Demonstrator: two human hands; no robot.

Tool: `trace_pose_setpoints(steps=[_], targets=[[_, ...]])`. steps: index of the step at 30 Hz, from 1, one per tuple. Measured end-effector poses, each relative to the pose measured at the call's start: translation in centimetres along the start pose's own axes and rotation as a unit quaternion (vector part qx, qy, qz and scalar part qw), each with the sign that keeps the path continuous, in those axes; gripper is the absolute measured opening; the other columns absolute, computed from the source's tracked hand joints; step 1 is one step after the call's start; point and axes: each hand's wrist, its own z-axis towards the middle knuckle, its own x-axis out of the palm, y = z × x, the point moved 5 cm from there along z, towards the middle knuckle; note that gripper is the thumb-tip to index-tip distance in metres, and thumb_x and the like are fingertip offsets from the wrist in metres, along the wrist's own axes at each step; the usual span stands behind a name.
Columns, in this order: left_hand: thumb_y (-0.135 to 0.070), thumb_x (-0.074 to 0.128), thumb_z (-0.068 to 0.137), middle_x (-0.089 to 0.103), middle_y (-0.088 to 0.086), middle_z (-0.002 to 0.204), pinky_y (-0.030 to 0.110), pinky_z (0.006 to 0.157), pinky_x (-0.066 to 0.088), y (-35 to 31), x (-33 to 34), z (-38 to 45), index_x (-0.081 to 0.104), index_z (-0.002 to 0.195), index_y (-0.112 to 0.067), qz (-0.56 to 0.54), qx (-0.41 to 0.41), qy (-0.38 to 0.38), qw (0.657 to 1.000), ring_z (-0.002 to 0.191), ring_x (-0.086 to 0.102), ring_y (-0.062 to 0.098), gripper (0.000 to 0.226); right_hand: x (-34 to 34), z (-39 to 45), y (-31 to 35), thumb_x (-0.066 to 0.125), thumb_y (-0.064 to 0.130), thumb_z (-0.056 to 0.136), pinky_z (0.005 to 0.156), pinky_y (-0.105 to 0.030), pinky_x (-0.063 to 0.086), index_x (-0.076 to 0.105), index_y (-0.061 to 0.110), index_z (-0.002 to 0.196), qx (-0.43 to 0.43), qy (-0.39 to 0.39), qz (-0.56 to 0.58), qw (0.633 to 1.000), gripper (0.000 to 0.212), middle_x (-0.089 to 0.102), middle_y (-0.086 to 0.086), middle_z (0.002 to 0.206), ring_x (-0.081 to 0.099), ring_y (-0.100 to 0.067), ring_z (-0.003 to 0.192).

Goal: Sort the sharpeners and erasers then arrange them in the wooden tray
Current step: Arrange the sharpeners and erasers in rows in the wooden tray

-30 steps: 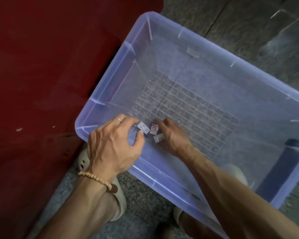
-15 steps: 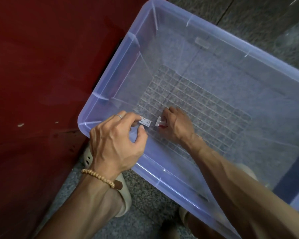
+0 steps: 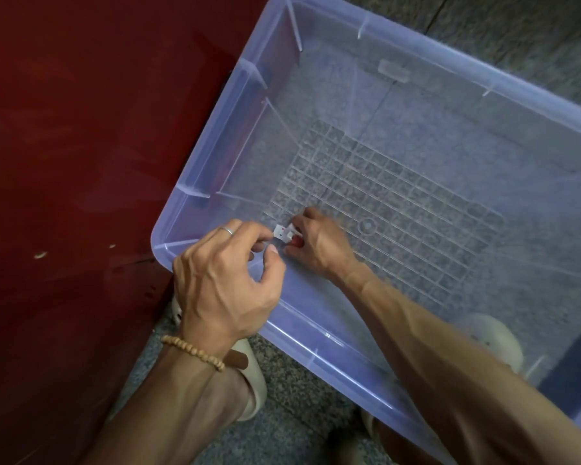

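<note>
Translucent bluish plastic tub (image 3: 316, 45) on speckled grey floor (image 3: 517, 25), dark red panel (image 3: 81, 129) alongside at left. Small white wrapped eraser (image 3: 281, 232) pinched at fingertips of left hand (image 3: 228, 283), raised just inside near-left corner of tub. Long axis running left to right, far end touching right hand (image 3: 319, 245). Right hand curled around something reddish, probably another small piece; identity not resolvable. Both hands practically meeting, left nearer camera. Wooden tray not in view. Judged: collecting stage, sorting not yet begun. Pale shoes below tub rim.
</note>
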Motion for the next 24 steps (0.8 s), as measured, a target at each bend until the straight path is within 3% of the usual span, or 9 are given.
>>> trace_pose_setpoints(steps=[6, 9, 12, 15, 17, 20, 24], targets=[[-0.025, 0.057, 0.079, 0.064, -0.005, 0.074, 0.037, 0.056, 0.049, 0.1, 0.1, 0.0, 0.070, 0.085, -0.016, -0.002, -0.001, -0.001, 1.000, 0.067, 0.062, 0.020, 0.017, 0.3, 0.4, -0.2, 0.069, 0.025, 0.087, 0.060, -0.036, 0.031, 0.058, 0.006, 0.082, 0.003, -0.021, -0.006, 1.000, 0.023, 0.053, -0.014, 0.097, 0.059, -0.037, 0.078], [-0.026, 0.057, 0.079, 0.064, -0.006, 0.074, 0.035, 0.056, 0.049, 0.2, 0.0, -0.1, 0.069, 0.084, -0.017, 0.001, 0.000, 0.000, 1.000, 0.067, 0.062, 0.020, 0.016, -0.4, 0.1, -0.9, 0.072, 0.033, 0.081, 0.062, -0.032, 0.038, 0.062, 0.008, 0.077, 0.058, -0.023, 0.093, 0.994, 0.027, 0.054, -0.001, 0.083, 0.057, -0.022, 0.071], [-0.030, 0.055, 0.079, 0.064, -0.008, 0.075, 0.035, 0.057, 0.049, 0.2, 0.2, 0.0, 0.068, 0.084, -0.019, 0.006, -0.006, 0.012, 1.000, 0.068, 0.063, 0.019, 0.017, -2.4, -1.2, -0.3, 0.074, 0.028, 0.076, 0.056, -0.026, 0.040, 0.064, 0.021, 0.070, 0.079, -0.031, 0.224, 0.971, 0.013, 0.054, 0.009, 0.059, 0.049, -0.002, 0.051], [-0.035, 0.055, 0.079, 0.064, -0.009, 0.079, 0.036, 0.060, 0.050, 0.2, 0.2, 0.1, 0.067, 0.089, -0.022, 0.016, -0.024, 0.042, 0.999, 0.073, 0.064, 0.019, 0.020, -5.1, -3.3, 1.2, 0.080, 0.016, 0.079, 0.052, -0.014, 0.037, 0.067, 0.023, 0.072, 0.092, -0.057, 0.313, 0.943, 0.017, 0.055, 0.012, 0.057, 0.048, 0.002, 0.048], [-0.039, 0.056, 0.080, 0.064, -0.010, 0.086, 0.036, 0.063, 0.051, 0.1, 0.2, 0.1, 0.066, 0.097, -0.025, 0.022, -0.036, 0.067, 0.997, 0.078, 0.065, 0.017, 0.024, -6.9, -5.2, 2.7, 0.082, 0.015, 0.079, 0.052, -0.014, 0.036, 0.067, 0.021, 0.070, 0.083, -0.076, 0.339, 0.934, 0.019, 0.054, 0.012, 0.055, 0.046, 0.001, 0.048], [-0.043, 0.054, 0.085, 0.063, -0.011, 0.094, 0.037, 0.071, 0.054, -0.6, -0.1, 0.0, 0.061, 0.113, -0.026, -0.043, -0.060, 0.090, 0.993, 0.080, 0.063, 0.011, 0.034, -9.0, -8.9, 4.6, 0.083, 0.014, 0.079, 0.050, -0.016, 0.035, 0.066, 0.016, 0.069, 0.087, -0.106, 0.375, 0.917, 0.020, 0.052, 0.012, 0.053, 0.043, 0.000, 0.048], [-0.046, 0.058, 0.088, 0.065, -0.012, 0.093, 0.030, 0.080, 0.051, -3.4, -2.4, -0.6, 0.059, 0.122, -0.026, -0.182, -0.096, 0.100, 0.974, 0.087, 0.064, 0.011, 0.040, -12.3, -13.4, 7.9, 0.085, 0.021, 0.077, 0.053, -0.015, 0.037, 0.066, 0.020, 0.072, 0.063, -0.147, 0.352, 0.922, 0.020, 0.056, 0.010, 0.063, 0.049, 0.000, 0.053]])
